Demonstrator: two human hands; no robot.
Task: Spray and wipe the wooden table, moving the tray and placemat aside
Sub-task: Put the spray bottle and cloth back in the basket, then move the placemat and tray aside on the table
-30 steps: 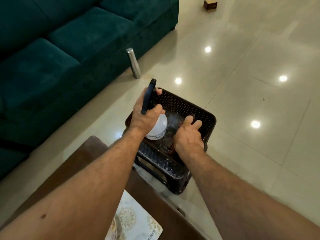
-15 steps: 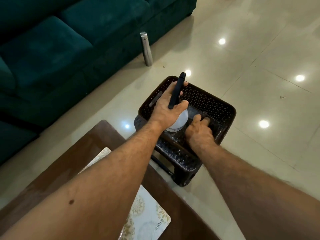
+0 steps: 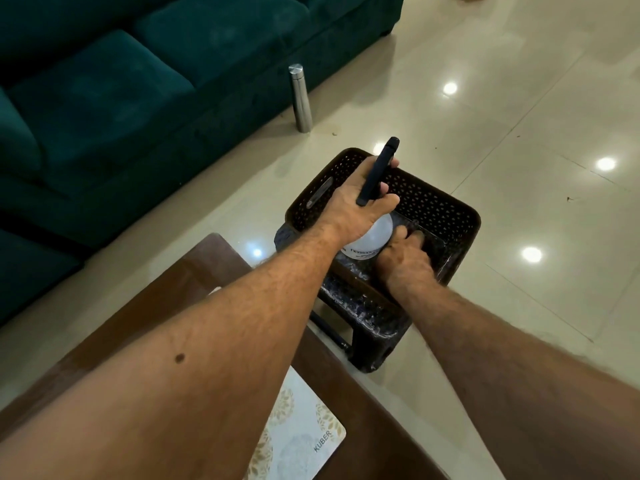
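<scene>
- Hands: left hand (image 3: 360, 202) wrapped round spray bottle (image 3: 372, 233) neck; right hand (image 3: 405, 259) reaching into basket (image 3: 446, 209), fingers curled on something I can't make out.
- Bottle upright, inside basket, beyond surface (image 3: 166, 296) far edge.
- Placemat (image 3: 304, 431) on surface under left forearm, nearer than basket.
- Steel flask (image 3: 300, 98) by sofa (image 3: 104, 98), well clear.
- Tray not in view.

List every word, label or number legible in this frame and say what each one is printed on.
"KUBER": printed near the corner of the pale leaf-patterned placemat lying on the brown wooden table.
Dark print on the label of the white plastic spray bottle held by the left hand: too blurred to read.
No other text is visible.
</scene>
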